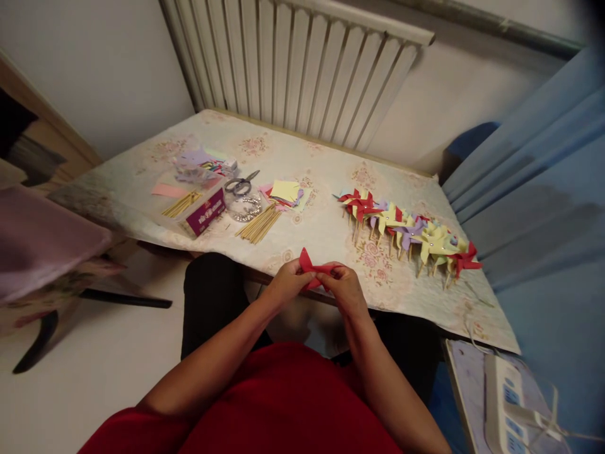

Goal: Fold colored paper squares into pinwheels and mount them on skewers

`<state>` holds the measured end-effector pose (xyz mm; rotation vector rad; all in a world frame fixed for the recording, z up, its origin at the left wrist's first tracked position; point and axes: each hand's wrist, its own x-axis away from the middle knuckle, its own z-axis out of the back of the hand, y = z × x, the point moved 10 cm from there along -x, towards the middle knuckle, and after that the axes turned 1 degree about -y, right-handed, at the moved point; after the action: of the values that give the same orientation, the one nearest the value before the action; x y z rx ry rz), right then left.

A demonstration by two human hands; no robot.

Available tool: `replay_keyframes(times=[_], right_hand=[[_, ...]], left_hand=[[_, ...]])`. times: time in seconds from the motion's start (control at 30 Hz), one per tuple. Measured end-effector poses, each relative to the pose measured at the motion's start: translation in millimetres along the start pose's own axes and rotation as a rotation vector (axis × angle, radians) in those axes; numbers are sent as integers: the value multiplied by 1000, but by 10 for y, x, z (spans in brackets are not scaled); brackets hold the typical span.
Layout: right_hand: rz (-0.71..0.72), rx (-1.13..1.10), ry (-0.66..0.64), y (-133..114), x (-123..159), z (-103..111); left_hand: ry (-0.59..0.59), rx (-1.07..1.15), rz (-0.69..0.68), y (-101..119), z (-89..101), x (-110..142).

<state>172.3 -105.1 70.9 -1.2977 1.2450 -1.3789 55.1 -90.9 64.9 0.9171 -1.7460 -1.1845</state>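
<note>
A red paper pinwheel (306, 260) is held between my two hands at the table's front edge, its blades folded toward the middle. My left hand (289, 279) pinches it from the left, thumb at the centre. From the right, my right hand (345, 284) grips the same paper with thumb and fingers closed. The fingers cover much of the centre, so I cannot see how it is fastened. Just beyond my hands lie a bundle of thin wooden sticks (259, 224), a round clear dish of shiny pins (246, 208) and a stack of coloured paper squares (285, 190).
Finished pinwheels (411, 233) on sticks lie in a row at the right. Scissors (242, 183) rest beside a purple-labelled box (201, 211) on the left. A radiator (312, 69) stands behind the floral-covered table (326, 164). A power strip (505, 403) sits at the lower right.
</note>
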Motion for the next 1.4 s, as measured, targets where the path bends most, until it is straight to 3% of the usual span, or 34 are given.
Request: replay_keyframes(times=[0.17,0.3,0.37,0.53,0.83,0.97,1.23,1.4], right_hand=[[-24,-139,47,248,-186,230],[-33,-305,220,547,-423,764],[-47,-339,239,681,-542,982],[-37,-502,213,883,-725,1248],[-21,-597,241,992,-718,1316],[-57,-614,244,1000,-717,1308],[-61,-615,232,1057,-754,1332],[-100,-621,214,1081,-769,1315]], left_hand=[[-4,-189,-38,-10,90,-101],[145,-779,-85,6,462,-343],[214,-1108,-74,12,639,-481],[353,-1503,10,84,931,-750],[495,-1646,102,112,1140,-1079],[538,-1686,91,88,1155,-1107],[632,-1650,206,47,1220,-1173],[604,-1679,202,77,1156,-1172]])
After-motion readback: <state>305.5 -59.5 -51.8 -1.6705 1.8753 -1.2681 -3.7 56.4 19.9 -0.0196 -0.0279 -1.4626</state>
